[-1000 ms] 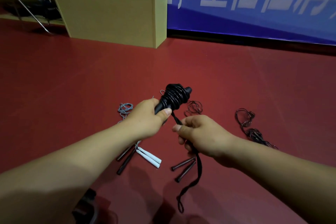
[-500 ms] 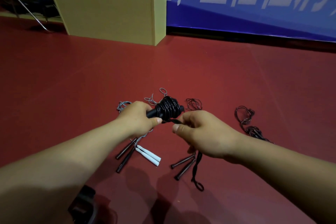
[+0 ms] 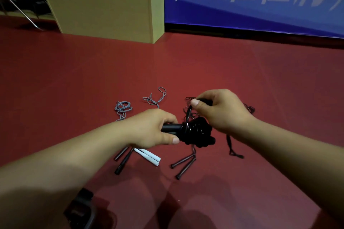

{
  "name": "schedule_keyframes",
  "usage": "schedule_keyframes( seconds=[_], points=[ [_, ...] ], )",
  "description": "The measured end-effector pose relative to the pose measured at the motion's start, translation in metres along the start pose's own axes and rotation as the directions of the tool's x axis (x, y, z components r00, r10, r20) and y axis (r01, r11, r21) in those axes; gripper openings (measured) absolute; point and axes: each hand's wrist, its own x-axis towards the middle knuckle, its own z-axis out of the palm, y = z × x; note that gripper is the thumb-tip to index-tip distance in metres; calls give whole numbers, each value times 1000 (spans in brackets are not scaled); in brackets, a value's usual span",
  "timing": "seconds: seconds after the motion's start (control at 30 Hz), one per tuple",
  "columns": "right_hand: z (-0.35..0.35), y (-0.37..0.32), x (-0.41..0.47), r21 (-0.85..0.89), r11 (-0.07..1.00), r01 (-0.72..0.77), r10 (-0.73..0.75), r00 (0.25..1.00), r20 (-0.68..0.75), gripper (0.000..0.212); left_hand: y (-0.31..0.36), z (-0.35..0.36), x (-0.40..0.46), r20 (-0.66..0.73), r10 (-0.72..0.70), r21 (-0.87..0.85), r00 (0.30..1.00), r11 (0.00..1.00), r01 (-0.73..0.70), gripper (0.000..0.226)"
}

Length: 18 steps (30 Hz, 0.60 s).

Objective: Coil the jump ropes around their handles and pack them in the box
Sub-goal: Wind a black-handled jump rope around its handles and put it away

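Dark object: bottom left of the frame, too dim to identify.
Left hand: centre of the frame, fingers curled round the black handles, thumb below.
Coil: black rope wound thick on the handles, just right of the left hand and under the right hand.
Right hand: right of centre, above the coil, thumb and fingers pinching the loose rope, which arcs down onto the coil.
Floor: red; white handles and dark handles lie below the hands, grey cord beyond.
Box: tan, upper left, well apart from the hands.
Banner: blue, upper right; large white Chinese characters, cut off and blurred, not readable.
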Motion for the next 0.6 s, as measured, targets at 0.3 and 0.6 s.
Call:
schedule_keyframes(
  seconds=[0.3,0.6],
  points=[
    [-26,16,15,374,915,-148,88,981,172,36,12,-6,-10,149,212,-409,966,903,-135,5],
    [-1,24,9,470,868,-157,35,966,257,24,22,-4,-8,-4,156,-726,988,679,-110,8]
  ],
)
